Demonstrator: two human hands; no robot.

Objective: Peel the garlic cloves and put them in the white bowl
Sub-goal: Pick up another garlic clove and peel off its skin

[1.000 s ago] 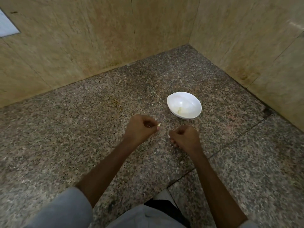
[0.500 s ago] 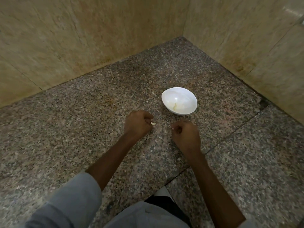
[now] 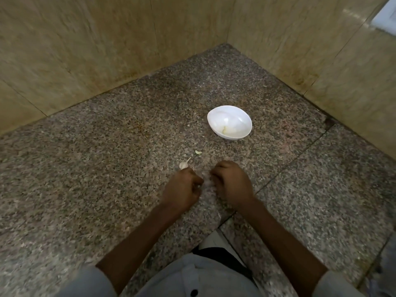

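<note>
Granite countertop [image 3: 107,168] is lying bare around the white bowl [image 3: 240,133]; nearer than it, left hand [image 3: 182,189] and right hand [image 3: 232,182] are curling closed, contents hidden, beside a garlic clove [image 3: 183,165].

You see: one white bowl [image 3: 229,122] on granite counter [image 3: 107,157]. One garlic clove [image 3: 183,165] on counter. One loose peel scrap [image 3: 198,152]. Two hands: left hand [image 3: 182,188], right hand [image 3: 232,182].
</note>
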